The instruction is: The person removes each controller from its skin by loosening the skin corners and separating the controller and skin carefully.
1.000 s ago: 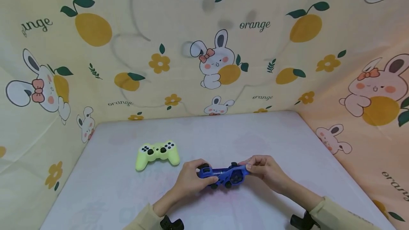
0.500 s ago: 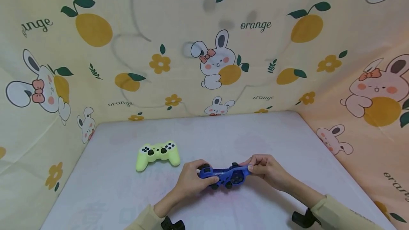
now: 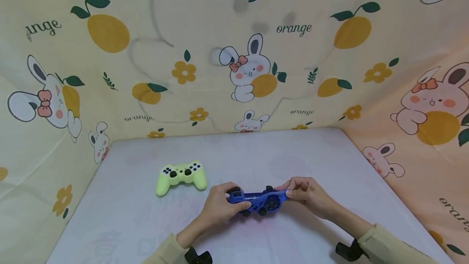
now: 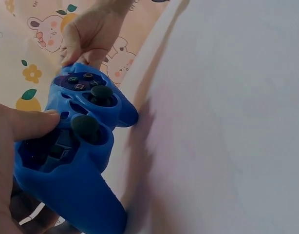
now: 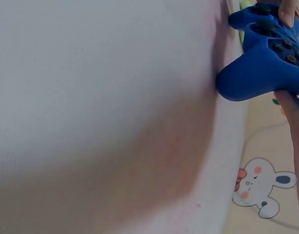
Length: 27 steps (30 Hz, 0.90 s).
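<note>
A game controller [image 4: 54, 148] in a blue rubbery sleeve [image 4: 81, 195] is held between both hands, just over the white table, its sticks facing the person. My left hand [image 3: 219, 206] grips one end, thumb on the front and fingers behind. At the other end, my right hand [image 3: 309, 195] pinches the sleeve's edge between thumb and fingers. In the head view, a shiny dark blue strip of the controller shows along the top, where the sleeve leaves it bare. From the right wrist view, the thumb lies against the sleeve's side; the fingertips are mostly hidden.
A yellow-green controller [image 3: 180, 177] lies on the white tabletop [image 3: 234, 154], left of and behind the hands. Fabric walls [image 3: 205, 23] printed with rabbits and oranges rise at the back and both sides. Black wrist cameras [image 3: 349, 251] sit at the cuffs.
My right hand has edged very slightly to the right with the pinched sleeve edge. The left hand and the yellow-green controller look unmoved.
</note>
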### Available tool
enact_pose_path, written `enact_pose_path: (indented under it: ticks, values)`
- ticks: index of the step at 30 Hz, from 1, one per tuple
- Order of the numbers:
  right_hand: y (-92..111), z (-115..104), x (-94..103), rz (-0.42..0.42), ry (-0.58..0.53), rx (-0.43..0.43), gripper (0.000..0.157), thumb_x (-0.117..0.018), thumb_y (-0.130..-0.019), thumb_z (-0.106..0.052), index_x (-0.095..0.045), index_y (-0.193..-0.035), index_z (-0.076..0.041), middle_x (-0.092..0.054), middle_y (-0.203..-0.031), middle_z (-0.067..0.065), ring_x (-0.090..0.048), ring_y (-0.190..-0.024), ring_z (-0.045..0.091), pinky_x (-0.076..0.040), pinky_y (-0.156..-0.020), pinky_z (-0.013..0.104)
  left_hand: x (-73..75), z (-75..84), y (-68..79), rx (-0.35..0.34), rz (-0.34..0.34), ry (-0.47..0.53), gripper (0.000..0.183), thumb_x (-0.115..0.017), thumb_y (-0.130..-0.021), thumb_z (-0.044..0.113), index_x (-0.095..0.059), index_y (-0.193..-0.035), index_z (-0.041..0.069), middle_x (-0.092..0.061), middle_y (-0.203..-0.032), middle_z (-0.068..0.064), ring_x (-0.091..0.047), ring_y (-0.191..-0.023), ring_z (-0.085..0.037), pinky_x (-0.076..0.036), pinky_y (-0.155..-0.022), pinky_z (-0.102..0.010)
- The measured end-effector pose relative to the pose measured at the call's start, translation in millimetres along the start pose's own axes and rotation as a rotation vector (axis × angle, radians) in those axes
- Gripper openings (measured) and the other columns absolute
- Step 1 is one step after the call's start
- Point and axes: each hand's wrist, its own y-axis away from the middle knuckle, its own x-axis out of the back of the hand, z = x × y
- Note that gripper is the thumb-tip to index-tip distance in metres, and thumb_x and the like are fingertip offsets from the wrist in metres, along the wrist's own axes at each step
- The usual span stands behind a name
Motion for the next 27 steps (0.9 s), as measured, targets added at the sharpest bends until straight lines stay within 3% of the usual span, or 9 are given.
enact_pose_path:
  ticks: [7,12,17,19,23,27]
  values:
    - [1.6,1.0,-2.1,0.037,0.044,-0.005,0.009,-0.049,-0.098,0.009,-0.057,-0.094,0.012,-0.061,-0.123,0.027,-0.060,-0.114,0.031,-0.050,-0.092,0.038,2.1,0.0,0.3,-0.023,-0.009,0.004,0.029,-0.087,-0.074,0.032,-0.069,-0.091,0.017,-0.067,-0.086,0.009,-0.062,-0.079,-0.009,-0.053,-0.066,-0.026]
    - [-1.9,-0.4,-9.7,0.099,0.110,-0.016,0.013,-0.056,-0.096,0.006,-0.053,-0.090,0.017,-0.061,-0.120,0.027,-0.062,-0.108,0.029,-0.052,-0.088,0.038,3.3,1.5,0.8,0.001,-0.018,0.031,0.029,-0.087,-0.074,0.032,-0.070,-0.091,0.016,-0.067,-0.087,0.008,-0.063,-0.080,-0.010,-0.054,-0.066,-0.027]
    - [-9.5,-2.3,-17.4,0.190,0.351,-0.043,0.017,-0.069,-0.091,-0.004,-0.060,-0.087,0.010,-0.064,-0.113,0.022,-0.065,-0.096,0.025,-0.055,-0.081,0.033,3.9,3.6,0.2,0.029,-0.036,0.026,0.031,-0.087,-0.074,0.035,-0.070,-0.092,0.016,-0.068,-0.086,0.008,-0.063,-0.079,-0.010,-0.054,-0.065,-0.026]
    - [-14.0,-3.6,-19.8,0.207,0.402,-0.049,0.019,-0.072,-0.089,-0.007,-0.062,-0.095,0.008,-0.062,-0.116,0.023,-0.065,-0.098,0.028,-0.055,-0.081,0.033,4.1,4.0,-0.4,0.026,-0.035,0.017,0.031,-0.087,-0.074,0.035,-0.070,-0.092,0.016,-0.068,-0.086,0.008,-0.063,-0.078,-0.010,-0.053,-0.065,-0.026]
    - [-19.3,-3.6,-25.1,0.198,0.367,-0.076,0.041,-0.074,-0.088,-0.008,-0.056,-0.121,0.006,-0.055,-0.129,0.029,-0.058,-0.114,0.035,-0.053,-0.087,0.034,4.0,4.0,-1.7,0.026,-0.041,0.000,0.031,-0.087,-0.073,0.036,-0.070,-0.092,0.017,-0.068,-0.085,0.009,-0.062,-0.077,-0.011,-0.052,-0.065,-0.027]
    - [-21.3,2.5,-30.2,0.196,0.423,-0.131,0.055,-0.078,-0.086,-0.017,-0.055,-0.132,0.002,-0.059,-0.129,0.020,-0.059,-0.114,0.030,-0.052,-0.087,0.031,3.1,3.8,-3.1,0.034,-0.051,0.004,0.032,-0.086,-0.073,0.036,-0.070,-0.093,0.017,-0.068,-0.086,0.009,-0.063,-0.078,-0.011,-0.053,-0.066,-0.027]
